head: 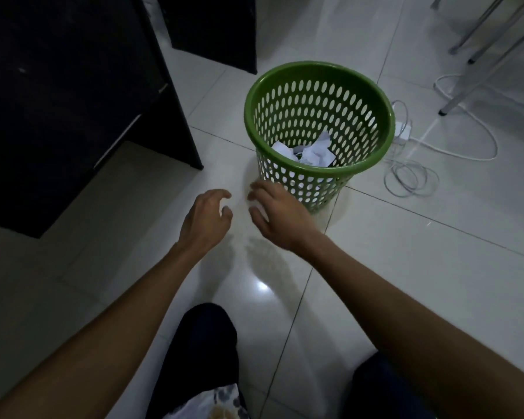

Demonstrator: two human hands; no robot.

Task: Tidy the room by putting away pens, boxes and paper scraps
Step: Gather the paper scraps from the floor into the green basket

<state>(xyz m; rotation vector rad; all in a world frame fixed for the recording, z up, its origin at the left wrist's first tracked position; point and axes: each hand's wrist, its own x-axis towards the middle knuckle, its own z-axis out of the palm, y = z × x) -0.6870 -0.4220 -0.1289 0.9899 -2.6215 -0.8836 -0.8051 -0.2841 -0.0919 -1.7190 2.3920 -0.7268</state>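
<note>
Head view, round perforated green plastic basket (357, 95), crumpled paper scraps (313, 152), both hands' fingers (256, 189) spread, empty

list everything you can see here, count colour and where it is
waste basket: one, green, perforated, standing upright on the floor at centre
paper scraps: several crumpled pieces, white, inside the basket at the bottom
cabinet: one, black, upper left, standing on the floor
cables: a loose tangle, white, on the floor right of the basket
adapter: one, white, on the floor just behind the basket's right side
metal legs: several, silver, top right corner
floor: white glossy tiles
legs: two, in dark trousers, bottom edge
left hand: empty, fingers curled, in front of the basket
right hand: empty, open, beside the basket's near wall
</note>
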